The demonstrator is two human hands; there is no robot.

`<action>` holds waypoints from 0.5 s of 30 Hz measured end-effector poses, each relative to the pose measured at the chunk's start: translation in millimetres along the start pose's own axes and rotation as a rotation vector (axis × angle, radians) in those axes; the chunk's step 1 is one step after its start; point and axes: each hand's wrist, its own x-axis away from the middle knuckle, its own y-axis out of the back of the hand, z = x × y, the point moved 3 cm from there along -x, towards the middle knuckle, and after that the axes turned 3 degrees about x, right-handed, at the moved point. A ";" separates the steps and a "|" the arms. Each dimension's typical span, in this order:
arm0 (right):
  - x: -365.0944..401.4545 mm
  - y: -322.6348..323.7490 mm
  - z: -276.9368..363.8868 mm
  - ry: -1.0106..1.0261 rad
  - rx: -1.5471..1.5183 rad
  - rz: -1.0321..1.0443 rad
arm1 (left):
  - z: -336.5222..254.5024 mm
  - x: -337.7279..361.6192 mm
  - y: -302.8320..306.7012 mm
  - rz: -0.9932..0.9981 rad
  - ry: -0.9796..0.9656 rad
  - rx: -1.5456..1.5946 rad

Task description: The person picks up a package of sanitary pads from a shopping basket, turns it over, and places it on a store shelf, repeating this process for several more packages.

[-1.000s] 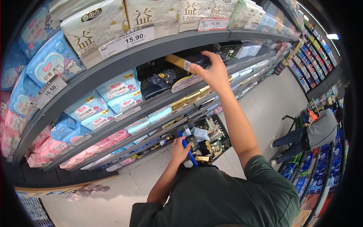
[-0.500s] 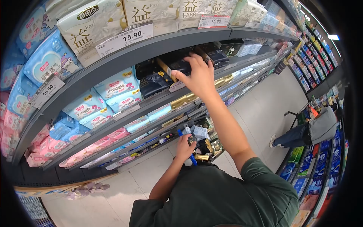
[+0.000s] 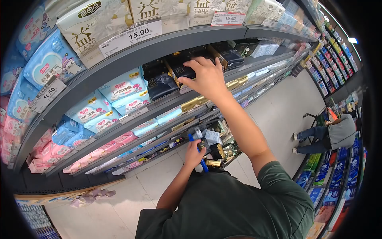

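Note:
My right hand (image 3: pixel 207 77) reaches over the dark shelf, thumb apart from its bent fingers. Its fingertips are at a black package (image 3: pixel 184 71) in an open carton; contact is hard to make out. Another black package (image 3: pixel 162 84) lies to the left, and more dark packs (image 3: pixel 227 55) to the right. Lower down, my left hand (image 3: pixel 193 154) is closed round a blue handle (image 3: pixel 203 165) above a basket-like load of mixed packages (image 3: pixel 213 137). A small dark item shows beside its fingers.
White packs (image 3: pixel 95 24) with price tags line the upper shelf (image 3: pixel 175 38). Light blue packs (image 3: pixel 126 85) stand left of the black ones. A person (image 3: pixel 340 131) in grey with a cart is at the right, near another shelf (image 3: pixel 338 167) of blue packages.
My right hand has shifted slightly left and down over the black packages, its fingers now more bent. The person at the right has changed leg position. My left hand stays nearly where it was.

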 end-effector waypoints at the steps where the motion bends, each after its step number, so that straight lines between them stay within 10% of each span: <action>1: -0.3 0.2 -1.0 0.027 0.013 -0.002 | 1.1 0.2 -0.4 0.000 0.000 -0.001; 15: -1.6 -5.4 7.0 0.174 -0.032 0.003 | 4.1 5.4 -2.1 0.020 0.041 -0.002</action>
